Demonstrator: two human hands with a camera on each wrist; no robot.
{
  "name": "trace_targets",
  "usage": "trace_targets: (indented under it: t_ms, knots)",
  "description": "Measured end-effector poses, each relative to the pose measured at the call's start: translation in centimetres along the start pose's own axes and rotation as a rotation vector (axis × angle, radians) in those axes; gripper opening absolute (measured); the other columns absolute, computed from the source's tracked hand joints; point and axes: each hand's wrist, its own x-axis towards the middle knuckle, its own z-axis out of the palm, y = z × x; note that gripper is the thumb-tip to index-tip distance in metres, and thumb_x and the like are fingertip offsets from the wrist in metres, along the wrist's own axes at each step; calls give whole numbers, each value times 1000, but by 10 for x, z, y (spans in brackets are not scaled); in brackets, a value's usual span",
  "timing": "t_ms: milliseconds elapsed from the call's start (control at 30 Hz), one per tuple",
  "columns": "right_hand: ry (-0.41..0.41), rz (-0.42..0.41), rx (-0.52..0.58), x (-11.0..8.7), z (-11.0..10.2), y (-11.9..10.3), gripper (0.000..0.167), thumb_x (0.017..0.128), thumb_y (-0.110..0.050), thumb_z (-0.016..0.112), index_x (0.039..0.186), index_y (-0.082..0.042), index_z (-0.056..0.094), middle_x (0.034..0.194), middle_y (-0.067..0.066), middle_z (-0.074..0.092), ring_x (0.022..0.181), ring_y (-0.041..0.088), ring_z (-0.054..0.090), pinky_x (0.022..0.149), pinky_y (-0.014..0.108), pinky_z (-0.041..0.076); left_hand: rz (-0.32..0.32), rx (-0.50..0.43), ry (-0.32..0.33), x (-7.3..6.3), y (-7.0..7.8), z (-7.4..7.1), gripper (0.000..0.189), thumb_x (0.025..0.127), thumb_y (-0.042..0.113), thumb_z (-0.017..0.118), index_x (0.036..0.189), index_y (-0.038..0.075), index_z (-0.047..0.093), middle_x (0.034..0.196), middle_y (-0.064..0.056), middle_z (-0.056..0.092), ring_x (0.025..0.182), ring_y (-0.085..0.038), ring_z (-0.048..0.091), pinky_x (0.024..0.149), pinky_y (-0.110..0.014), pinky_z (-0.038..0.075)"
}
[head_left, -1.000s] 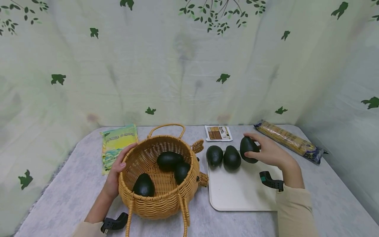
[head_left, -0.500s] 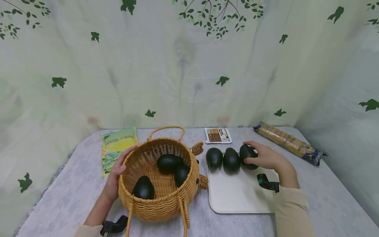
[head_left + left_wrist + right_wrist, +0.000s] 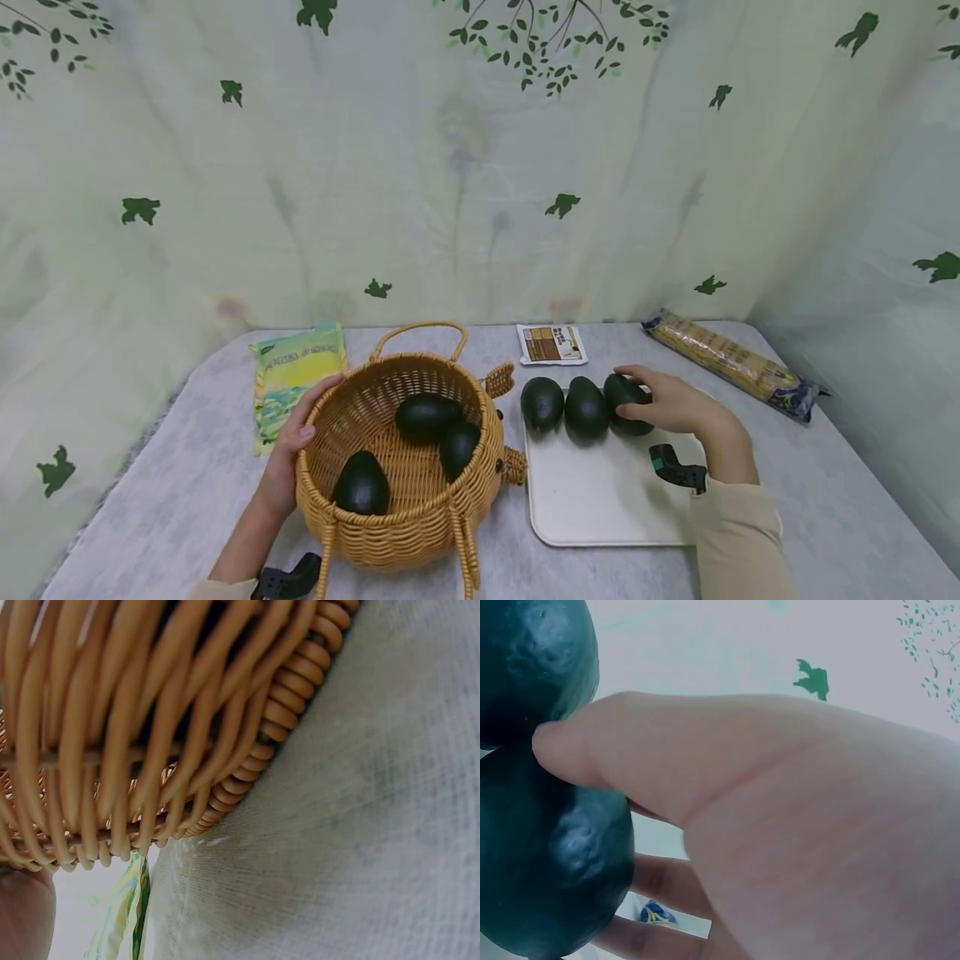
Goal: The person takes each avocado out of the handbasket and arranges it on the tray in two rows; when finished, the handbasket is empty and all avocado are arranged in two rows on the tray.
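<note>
Three dark green avocados stand in a row at the far side of the white tray (image 3: pixel 600 508): a left one (image 3: pixel 542 404), a middle one (image 3: pixel 587 408) and a right one (image 3: pixel 622 400). My right hand (image 3: pixel 678 404) grips the right avocado, thumb on its near side and fingers round the far side. In the right wrist view the thumb lies across the held avocado (image 3: pixel 555 855), which touches its neighbour (image 3: pixel 532 667). My left hand (image 3: pixel 288 454) holds the left rim of the wicker basket (image 3: pixel 397 533), thumb over the edge. Inside lie three more avocados (image 3: pixel 362 483).
A yellow-green packet (image 3: pixel 300 367) lies behind my left hand. At the back are a small brown-and-white packet (image 3: pixel 551 344) and a long pack that looks like dry noodles (image 3: pixel 735 362). The basket's raised handle (image 3: pixel 420 325) and animal-shaped snout (image 3: pixel 515 467) stick out, the snout close to the tray.
My right hand has lowered the avocado and moved it slightly left, up against the middle one at the tray's far side. My left hand keeps its hold on the basket.
</note>
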Motion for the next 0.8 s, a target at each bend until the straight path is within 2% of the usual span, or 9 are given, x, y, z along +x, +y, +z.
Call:
trace_targets:
  t_ms: [167, 400, 800]
  knots:
    - [3, -11, -10, -3, -3, -4, 72, 99, -38, 66, 157, -5, 39, 151, 31, 47, 134, 52, 49, 102, 65, 43, 21, -12, -22, -2, 0, -1, 61, 103, 18, 22, 162, 3, 24, 157, -1, 40, 141, -18, 44, 107, -27, 43]
    - [18, -39, -8, -8, -8, -7, 70, 100, -35, 66, 155, -1, 40, 151, 33, 46, 133, 53, 49, 101, 64, 44, -18, 2, 20, 0, 2, 1, 62, 102, 20, 24, 162, 2, 24, 156, -3, 40, 141, -19, 43, 106, -27, 43]
    - [39, -36, -8, -10, -11, -6, 70, 100, -35, 66, 154, 1, 41, 149, 34, 47, 131, 53, 51, 101, 63, 45, 23, -25, -9, 0, -1, 0, 61, 103, 16, 22, 162, 2, 23, 157, -1, 40, 141, -17, 43, 107, -26, 42]
